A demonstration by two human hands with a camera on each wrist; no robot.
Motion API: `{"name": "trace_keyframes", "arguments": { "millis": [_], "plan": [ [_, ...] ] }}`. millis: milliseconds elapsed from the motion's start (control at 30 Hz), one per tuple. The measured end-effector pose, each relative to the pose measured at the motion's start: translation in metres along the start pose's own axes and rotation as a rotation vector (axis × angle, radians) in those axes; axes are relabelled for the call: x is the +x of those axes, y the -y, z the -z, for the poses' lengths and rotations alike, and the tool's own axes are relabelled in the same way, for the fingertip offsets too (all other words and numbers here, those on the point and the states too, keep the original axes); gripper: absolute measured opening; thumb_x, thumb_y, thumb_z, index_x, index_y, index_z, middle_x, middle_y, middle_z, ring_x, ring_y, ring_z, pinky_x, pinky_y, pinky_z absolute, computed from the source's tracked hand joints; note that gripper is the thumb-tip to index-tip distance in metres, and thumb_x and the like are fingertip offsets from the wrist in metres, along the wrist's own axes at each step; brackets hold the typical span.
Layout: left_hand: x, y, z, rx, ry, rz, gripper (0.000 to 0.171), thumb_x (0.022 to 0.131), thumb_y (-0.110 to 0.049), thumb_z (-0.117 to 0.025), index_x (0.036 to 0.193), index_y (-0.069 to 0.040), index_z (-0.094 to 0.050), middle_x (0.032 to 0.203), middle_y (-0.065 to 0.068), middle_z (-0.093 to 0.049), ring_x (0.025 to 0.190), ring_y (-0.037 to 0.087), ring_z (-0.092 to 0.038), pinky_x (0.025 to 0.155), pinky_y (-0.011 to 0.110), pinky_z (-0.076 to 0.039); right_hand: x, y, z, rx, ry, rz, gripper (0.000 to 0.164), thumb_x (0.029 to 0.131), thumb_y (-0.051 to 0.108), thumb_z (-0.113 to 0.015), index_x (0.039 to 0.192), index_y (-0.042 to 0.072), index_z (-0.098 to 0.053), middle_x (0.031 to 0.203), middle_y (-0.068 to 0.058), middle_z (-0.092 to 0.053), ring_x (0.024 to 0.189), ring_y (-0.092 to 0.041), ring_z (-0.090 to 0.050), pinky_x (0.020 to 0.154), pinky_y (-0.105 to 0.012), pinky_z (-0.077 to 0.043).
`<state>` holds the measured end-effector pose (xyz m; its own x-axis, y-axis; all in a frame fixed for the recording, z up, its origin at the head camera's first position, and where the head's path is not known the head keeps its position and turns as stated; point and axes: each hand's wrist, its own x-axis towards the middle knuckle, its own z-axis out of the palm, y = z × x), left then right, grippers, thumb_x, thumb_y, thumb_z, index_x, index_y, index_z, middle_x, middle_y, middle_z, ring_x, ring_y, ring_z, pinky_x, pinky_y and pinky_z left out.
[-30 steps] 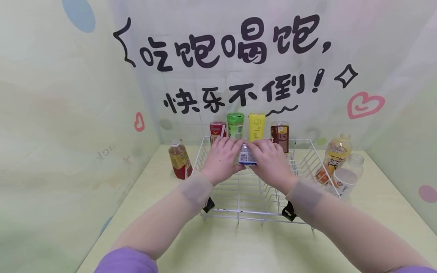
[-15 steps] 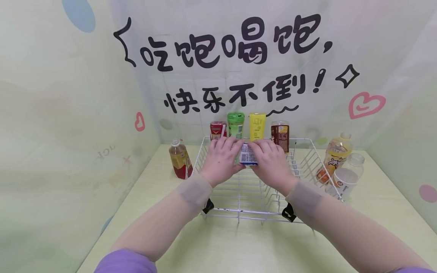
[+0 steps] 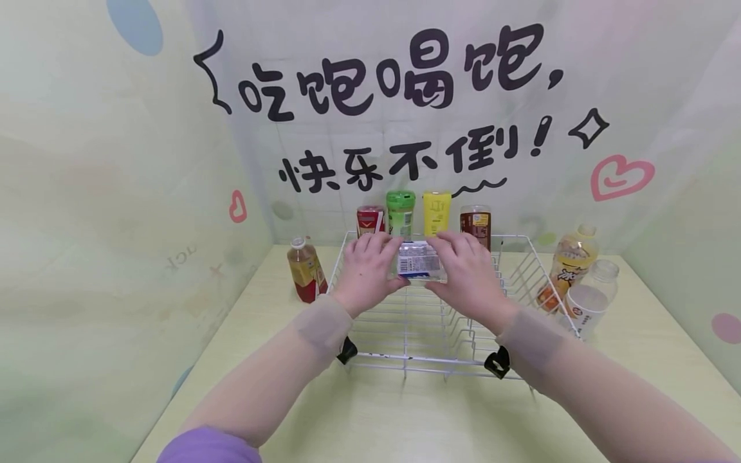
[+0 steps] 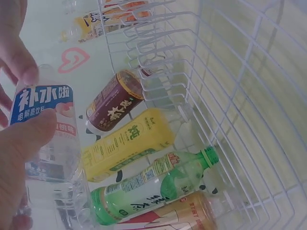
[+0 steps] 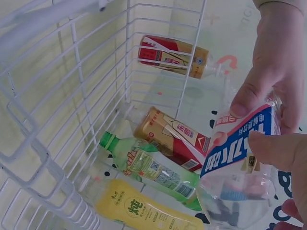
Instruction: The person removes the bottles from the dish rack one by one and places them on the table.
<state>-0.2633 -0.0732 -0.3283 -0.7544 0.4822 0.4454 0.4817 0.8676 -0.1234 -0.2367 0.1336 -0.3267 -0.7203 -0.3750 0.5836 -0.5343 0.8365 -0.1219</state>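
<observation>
Both hands hold a clear plastic drink bottle (image 3: 419,258) with a blue, white and pink label, lying sideways above the wire rack (image 3: 408,358). At its left end, the left hand (image 3: 367,270) grips with fingers over the top and thumb below. The right hand (image 3: 470,276) grips the other end the same way. Behind the hands, several bottles stand upside down along the rack's back: a red and gold one (image 5: 172,139), a green one (image 4: 153,184), a yellow one (image 4: 132,143) and a brown one (image 4: 115,100). The hands hide their lower parts in the head view.
Left of the rack, an upright red and gold bottle (image 3: 307,271) stands on the table (image 3: 405,418). On the right are a clear bottle with an orange and yellow label (image 3: 570,263) and a wide clear bottle with a white label (image 3: 590,299). Printed walls enclose the table.
The hands have spread apart, the left slightly leftward and the right slightly rightward. More of the bottle and its label shows between them. The rack and the other bottles stay put.
</observation>
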Motion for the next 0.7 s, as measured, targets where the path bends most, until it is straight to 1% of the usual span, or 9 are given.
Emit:
{"name": "trace_keyframes", "arguments": {
  "millis": [100, 200, 300, 400, 467, 567, 700],
  "plan": [
    [-0.002, 0.004, -0.001, -0.051, 0.007, 0.044, 0.081, 0.076, -0.059, -0.073, 0.14, -0.018, -0.045, 0.13, 0.005, -0.048, 0.121, 0.027, -0.041, 0.099, 0.048, -0.037, -0.003, -0.002, 0.008, 0.014, -0.023, 0.003, 0.078, 0.068, 0.029, -0.088, 0.133, 0.006, -0.052, 0.133, -0.017, -0.051, 0.121, -0.038, -0.043, 0.1, -0.055, -0.036],
    [-0.005, 0.009, -0.001, -0.12, 0.015, 0.101, 0.082, 0.075, -0.056, -0.076, 0.14, -0.017, -0.045, 0.131, 0.006, -0.048, 0.122, 0.028, -0.04, 0.098, 0.049, -0.035, -0.008, -0.006, 0.015, 0.017, -0.026, -0.004, 0.076, 0.07, 0.031, -0.086, 0.133, 0.004, -0.052, 0.132, -0.017, -0.052, 0.121, -0.037, -0.044, 0.102, -0.054, -0.036],
    [-0.008, 0.015, 0.0, -0.182, 0.014, 0.158, 0.082, 0.074, -0.055, -0.077, 0.139, -0.016, -0.046, 0.131, 0.008, -0.048, 0.121, 0.03, -0.04, 0.098, 0.05, -0.035, -0.014, -0.011, 0.022, 0.035, -0.008, -0.036, 0.074, 0.073, 0.032, -0.084, 0.134, 0.003, -0.051, 0.132, -0.016, -0.051, 0.122, -0.037, -0.044, 0.104, -0.053, -0.035],
    [-0.012, 0.022, 0.002, -0.254, -0.001, 0.207, 0.082, 0.073, -0.052, -0.079, 0.138, -0.013, -0.047, 0.131, 0.01, -0.048, 0.12, 0.031, -0.04, 0.099, 0.05, -0.034, -0.022, -0.018, 0.03, 0.066, 0.011, -0.081, 0.072, 0.076, 0.032, -0.082, 0.135, 0.003, -0.051, 0.132, -0.017, -0.051, 0.122, -0.039, -0.044, 0.102, -0.056, -0.035],
    [-0.014, 0.026, 0.004, -0.313, -0.007, 0.243, 0.083, 0.073, -0.052, -0.079, 0.139, -0.013, -0.047, 0.132, 0.01, -0.047, 0.121, 0.031, -0.039, 0.101, 0.051, -0.032, -0.029, -0.022, 0.035, 0.085, 0.02, -0.101, 0.07, 0.078, 0.031, -0.08, 0.134, 0.003, -0.051, 0.131, -0.018, -0.051, 0.12, -0.04, -0.045, 0.1, -0.058, -0.036],
    [-0.019, 0.033, 0.006, -0.428, -0.009, 0.315, 0.083, 0.072, -0.053, -0.079, 0.139, -0.015, -0.046, 0.134, 0.009, -0.045, 0.123, 0.03, -0.037, 0.104, 0.053, -0.028, -0.04, -0.03, 0.041, 0.096, 0.03, -0.138, 0.067, 0.079, 0.031, -0.079, 0.133, 0.004, -0.052, 0.129, -0.017, -0.052, 0.117, -0.039, -0.048, 0.095, -0.058, -0.04],
    [-0.027, 0.041, 0.01, -0.59, -0.005, 0.422, 0.086, 0.071, -0.057, -0.078, 0.14, -0.018, -0.046, 0.139, 0.007, -0.041, 0.126, 0.029, -0.033, 0.101, 0.057, -0.034, -0.058, -0.041, 0.044, 0.107, 0.051, -0.188, 0.065, 0.08, 0.031, -0.078, 0.134, 0.004, -0.051, 0.127, -0.017, -0.052, 0.114, -0.039, -0.049, 0.09, -0.059, -0.042]
  ]
}}
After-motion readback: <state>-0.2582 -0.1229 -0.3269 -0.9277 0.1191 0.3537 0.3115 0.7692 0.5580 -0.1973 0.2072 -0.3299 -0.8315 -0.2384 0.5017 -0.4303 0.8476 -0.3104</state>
